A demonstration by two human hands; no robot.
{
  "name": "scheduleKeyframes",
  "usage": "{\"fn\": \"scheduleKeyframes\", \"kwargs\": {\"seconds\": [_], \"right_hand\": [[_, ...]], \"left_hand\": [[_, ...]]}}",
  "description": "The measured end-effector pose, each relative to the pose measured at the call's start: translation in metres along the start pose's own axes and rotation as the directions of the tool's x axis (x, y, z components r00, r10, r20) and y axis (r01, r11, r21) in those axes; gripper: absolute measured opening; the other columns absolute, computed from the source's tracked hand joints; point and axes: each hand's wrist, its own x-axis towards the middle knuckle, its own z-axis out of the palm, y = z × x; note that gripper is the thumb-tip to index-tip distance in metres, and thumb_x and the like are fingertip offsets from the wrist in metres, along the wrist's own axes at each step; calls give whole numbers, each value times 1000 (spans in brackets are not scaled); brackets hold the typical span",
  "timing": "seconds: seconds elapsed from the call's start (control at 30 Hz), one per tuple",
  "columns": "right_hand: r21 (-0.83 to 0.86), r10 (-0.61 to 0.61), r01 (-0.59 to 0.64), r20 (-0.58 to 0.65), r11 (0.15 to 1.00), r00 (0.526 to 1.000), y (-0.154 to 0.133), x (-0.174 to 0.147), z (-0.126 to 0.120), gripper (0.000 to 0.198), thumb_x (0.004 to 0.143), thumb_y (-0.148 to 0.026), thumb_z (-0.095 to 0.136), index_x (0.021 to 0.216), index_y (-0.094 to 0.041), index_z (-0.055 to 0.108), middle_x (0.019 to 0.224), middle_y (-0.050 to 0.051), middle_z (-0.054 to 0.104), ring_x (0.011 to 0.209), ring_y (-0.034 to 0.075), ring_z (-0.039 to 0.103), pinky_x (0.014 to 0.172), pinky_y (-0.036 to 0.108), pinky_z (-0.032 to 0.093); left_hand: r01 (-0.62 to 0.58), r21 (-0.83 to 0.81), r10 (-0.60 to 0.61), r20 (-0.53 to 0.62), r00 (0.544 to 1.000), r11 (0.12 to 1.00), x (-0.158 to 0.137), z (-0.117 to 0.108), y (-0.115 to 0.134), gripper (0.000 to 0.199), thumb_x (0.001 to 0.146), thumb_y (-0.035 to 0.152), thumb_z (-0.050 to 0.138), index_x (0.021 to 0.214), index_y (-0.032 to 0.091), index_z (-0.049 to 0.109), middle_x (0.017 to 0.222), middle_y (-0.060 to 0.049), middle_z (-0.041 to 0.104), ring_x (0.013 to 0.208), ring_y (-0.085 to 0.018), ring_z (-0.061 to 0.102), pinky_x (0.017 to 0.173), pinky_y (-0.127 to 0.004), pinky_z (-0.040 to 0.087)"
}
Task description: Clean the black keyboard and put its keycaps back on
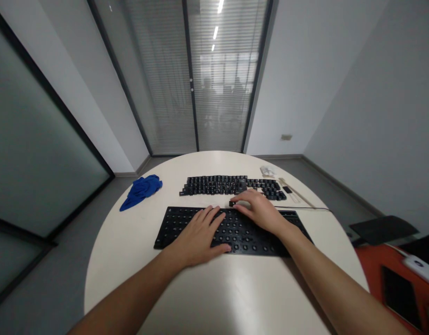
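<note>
Left hand (pixel 199 236): grip splayed, empty, on one keyboard base (pixel 243 236), mid tabletop (pixel 214 298). Right hand (pixel 259 210): grip pinched closed on one black keycap (pixel 231 204). Ten o'clock: one blue cloth (pixel 143 189). Twelve o'clock: rowed keycaps (pixel 214 185), too small to count.

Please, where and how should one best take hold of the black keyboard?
Probably by the two short ends of the keyboard, coming from left and right together: it lies flat, and its long, thin shape should stay level that way. The left hand is spread over it, away from the left end.
</note>
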Motion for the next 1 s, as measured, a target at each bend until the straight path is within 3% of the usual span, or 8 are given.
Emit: {"fn": "scheduleKeyframes", "kwargs": {"seconds": [0.07,0.13,0.27,0.57,0.87,1.0], "right_hand": [[179,67,-76,54,981,996,-6,-12,-7,18,91,-28,66,105,-21,75,103,7,75,94,22,65,89,37,50],[306,88,-151,209,940,974,-11,-23,-13,22,90,-31,66,107,-20,75,97,5,75,84,19,66,79,32,52],[334,22,-157,376,929,926,-19,-37,-21,21,85,-28,70,103,-21,76,95,4,75,84,19,66,78,31,52],[280,-80,-33,383,960,920,-28,-39,-24,17,82,-25,74,99,-26,78,100,2,77,100,22,64,99,39,43],[360,-138,19,308,933,941,-27,-39,-23,19,89,-32,70,105,-25,77,100,4,76,96,20,65,91,35,46],[345,-140,13,345,939,928,-27,-39,-21,22,89,-32,70,110,-27,76,102,3,76,101,21,64,100,39,41]], "left_hand": [[2,-11,-2,-13,1000,1000,1,0,-2,80,91,67,52,153,21,35,164,-11,28,152,-33,21,123,-51,21],[0,-8,0,-23,1000,1000,1,0,-2,78,91,66,53,152,20,37,163,-11,29,151,-33,23,123,-50,22],[-17,-18,16,-46,999,1000,2,1,-2,76,90,63,55,151,20,39,161,-12,32,150,-33,25,124,-49,22],[-31,-10,31,-52,998,999,3,1,-1,76,91,64,53,152,20,37,162,-12,30,150,-32,24,124,-50,22],[-24,-24,23,-44,999,999,3,0,1,74,91,63,54,151,22,38,162,-11,31,150,-33,24,123,-51,22],[-26,-30,24,-52,998,999,2,1,-1,76,91,64,54,151,21,38,162,-11,31,150,-33,24,123,-50,23]]}}
